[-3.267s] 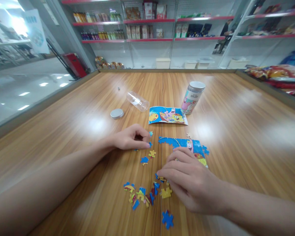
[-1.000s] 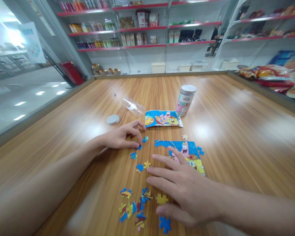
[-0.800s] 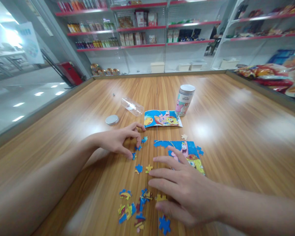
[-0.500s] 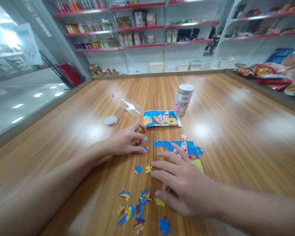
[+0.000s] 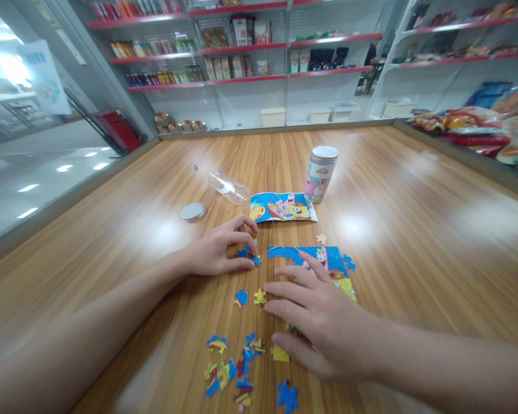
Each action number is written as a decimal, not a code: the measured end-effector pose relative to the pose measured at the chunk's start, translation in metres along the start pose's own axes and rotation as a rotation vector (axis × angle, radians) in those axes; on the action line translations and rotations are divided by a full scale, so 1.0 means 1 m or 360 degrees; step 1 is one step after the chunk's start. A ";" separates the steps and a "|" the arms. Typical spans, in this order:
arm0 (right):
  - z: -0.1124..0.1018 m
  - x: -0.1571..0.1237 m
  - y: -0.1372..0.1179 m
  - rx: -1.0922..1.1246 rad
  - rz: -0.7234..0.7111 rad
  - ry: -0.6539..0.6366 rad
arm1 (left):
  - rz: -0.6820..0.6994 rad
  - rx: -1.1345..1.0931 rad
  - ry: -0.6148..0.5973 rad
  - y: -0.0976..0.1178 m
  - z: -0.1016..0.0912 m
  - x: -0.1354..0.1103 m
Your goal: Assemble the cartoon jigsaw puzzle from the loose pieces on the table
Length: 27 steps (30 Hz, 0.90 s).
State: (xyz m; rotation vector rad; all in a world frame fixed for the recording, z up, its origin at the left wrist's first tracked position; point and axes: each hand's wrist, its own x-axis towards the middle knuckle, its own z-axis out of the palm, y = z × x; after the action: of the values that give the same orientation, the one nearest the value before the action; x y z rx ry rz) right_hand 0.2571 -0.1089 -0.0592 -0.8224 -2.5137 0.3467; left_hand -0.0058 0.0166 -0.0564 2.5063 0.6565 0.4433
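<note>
Fanned Out on the Right, Closed Down on the Left

The wooden table (image 5: 90, 230) fills most of the frame, and here, lower right of centre, is the right hand (image 5: 323, 322), palm down, fingers fanned with clear gaps, gripping nothing that shows; what lies under the palm is hidden. Over to centre left, the left hand (image 5: 218, 248), curled, thumb and forefinger nearly together at a blue piece (image 5: 256, 261)! Pinched or merely touched? It cannot be told from here.

Centre right, the joined puzzle section (image 5: 336, 261), partly covered by those right fingers, and there's the danger: a sideways drag of that hand could pull its seams apart. Beyond it, upper centre, lies the printed sheet (image 5: 282, 207), with the can (image 5: 320, 175) upright at its right end. Then the clear bottle (image 5: 228, 187), on its side; a knock might set it rolling. The silver lid (image 5: 193, 211) lies flat, left of centre. Lower centre, the jumbled pieces (image 5: 231, 369): a brushing wrist could scatter them. And the yellow piece (image 5: 280, 353) by the right thumb, easily nudged away should that thumb sweep inward!
</note>
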 end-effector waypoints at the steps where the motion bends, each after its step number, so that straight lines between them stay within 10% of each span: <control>1: 0.000 0.000 0.000 0.0002 -0.0004 0.0000 | -0.0003 -0.0014 0.0002 0.001 0.000 0.001; 18: -0.020 0.011 0.041 -0.0058 0.0233 0.0607 | -0.0069 -0.0094 0.0243 -0.014 -0.010 -0.002; 27: -0.013 0.010 0.045 -0.0036 0.0292 0.0480 | 0.0035 -0.0035 -0.0012 -0.017 -0.013 -0.004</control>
State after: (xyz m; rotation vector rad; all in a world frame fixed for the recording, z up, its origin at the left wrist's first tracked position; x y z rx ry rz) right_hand 0.2788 -0.0660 -0.0614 -1.0346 -2.1736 0.2344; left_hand -0.0210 0.0323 -0.0561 2.4955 0.6183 0.4468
